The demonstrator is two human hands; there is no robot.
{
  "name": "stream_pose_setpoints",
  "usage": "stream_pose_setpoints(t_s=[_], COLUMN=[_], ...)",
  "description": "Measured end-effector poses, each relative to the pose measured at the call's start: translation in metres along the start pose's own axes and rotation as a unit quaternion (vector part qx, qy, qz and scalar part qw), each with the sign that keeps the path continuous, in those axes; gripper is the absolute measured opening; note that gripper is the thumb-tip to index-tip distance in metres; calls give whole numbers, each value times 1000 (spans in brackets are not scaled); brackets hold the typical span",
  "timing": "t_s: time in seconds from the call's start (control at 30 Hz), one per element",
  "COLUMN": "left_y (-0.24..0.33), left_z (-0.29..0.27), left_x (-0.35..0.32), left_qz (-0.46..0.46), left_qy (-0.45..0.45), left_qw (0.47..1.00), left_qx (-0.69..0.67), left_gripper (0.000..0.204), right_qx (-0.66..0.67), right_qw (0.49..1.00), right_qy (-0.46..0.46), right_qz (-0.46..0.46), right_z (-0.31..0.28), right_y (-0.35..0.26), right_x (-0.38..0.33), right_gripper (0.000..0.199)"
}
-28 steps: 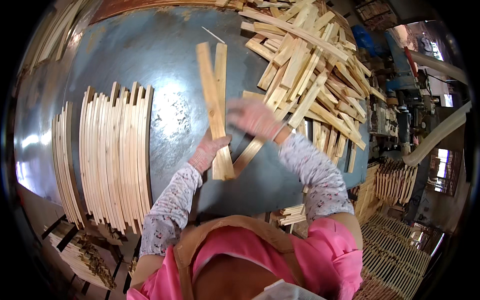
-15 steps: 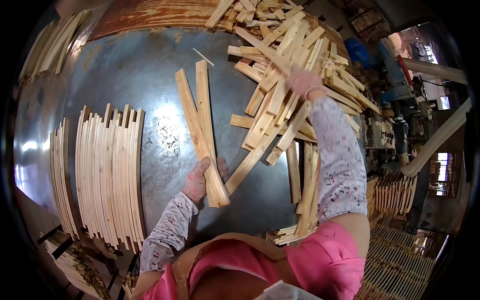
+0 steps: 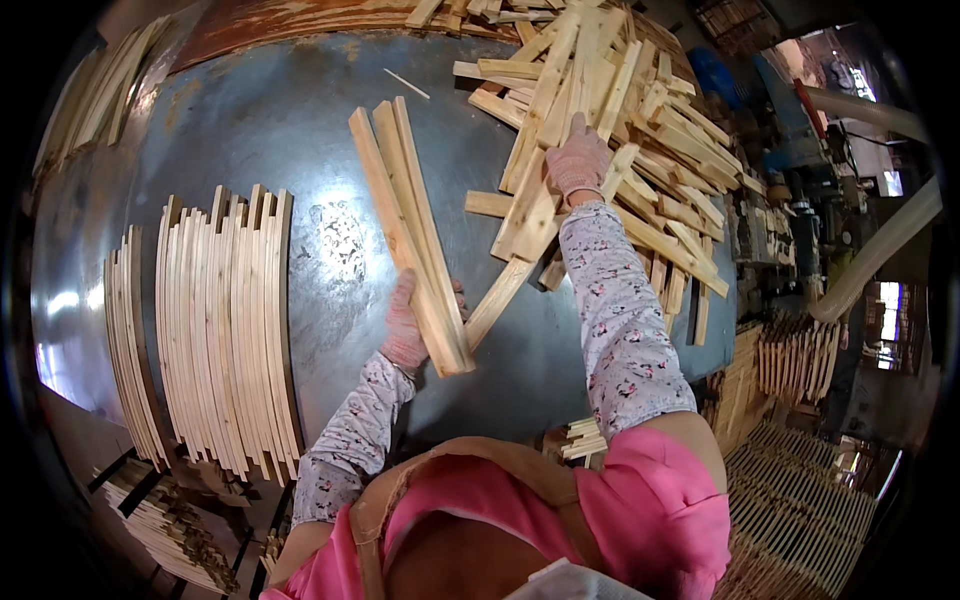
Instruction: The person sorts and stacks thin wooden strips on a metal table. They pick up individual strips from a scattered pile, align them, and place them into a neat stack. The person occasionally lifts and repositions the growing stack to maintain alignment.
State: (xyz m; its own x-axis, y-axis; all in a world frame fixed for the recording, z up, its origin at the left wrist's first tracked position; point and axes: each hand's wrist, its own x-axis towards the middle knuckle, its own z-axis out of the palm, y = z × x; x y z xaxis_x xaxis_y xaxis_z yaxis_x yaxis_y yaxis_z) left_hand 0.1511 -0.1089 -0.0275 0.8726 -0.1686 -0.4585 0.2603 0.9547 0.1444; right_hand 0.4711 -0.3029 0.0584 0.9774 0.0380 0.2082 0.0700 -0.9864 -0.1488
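My left hand [image 3: 405, 318], in a pink knit glove, is closed around the lower part of a few pale wooden slats [image 3: 410, 255]. They stand out from my hand in a narrow V, their far ends apart above the table. My right hand [image 3: 579, 160], gloved alike, lies on a heap of loose slats [image 3: 560, 75] at the right. Its index finger stretches away from me along the wood; the other fingers are partly hidden. A slat [image 3: 500, 300] sticks out of the heap toward my left hand.
On the left of the grey metal table [image 3: 330, 400], slats stand side by side in a wide row [image 3: 225, 330] and a narrower row [image 3: 130, 345]. More slats [image 3: 105, 85] lie at the far left. Machinery with a pale hose [image 3: 880, 260] stands at the right, near stacked slats [image 3: 795, 500].
My right hand has come down and left onto the heap; the slat it held up at an angle no longer shows there. The slats in my left hand have turned slightly and moved farther from me.
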Motion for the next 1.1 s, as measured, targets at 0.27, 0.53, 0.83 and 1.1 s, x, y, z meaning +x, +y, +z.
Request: stream_pose_setpoints(t_s=[0.27, 0.53, 0.83, 1.1], left_y=[-7, -22, 29, 21], left_z=[27, -24, -57, -43], left_x=[-31, -25, -117, -203], left_qz=[-12, -72, 98, 23], left_qy=[-24, -65, 195, 396], left_qw=[1000, 995, 844, 469], left_qx=[-5, -28, 490, 789], left_gripper=[80, 88, 81, 107], right_qx=[324, 99, 363, 451], right_qw=[890, 978, 920, 847], right_qy=[-300, -72, -76, -254], right_qz=[-114, 170, 124, 118], right_z=[-52, 3, 16, 1], right_y=[-14, 42, 81, -31], right_x=[-211, -27, -60, -341], right_gripper=[75, 68, 47, 41])
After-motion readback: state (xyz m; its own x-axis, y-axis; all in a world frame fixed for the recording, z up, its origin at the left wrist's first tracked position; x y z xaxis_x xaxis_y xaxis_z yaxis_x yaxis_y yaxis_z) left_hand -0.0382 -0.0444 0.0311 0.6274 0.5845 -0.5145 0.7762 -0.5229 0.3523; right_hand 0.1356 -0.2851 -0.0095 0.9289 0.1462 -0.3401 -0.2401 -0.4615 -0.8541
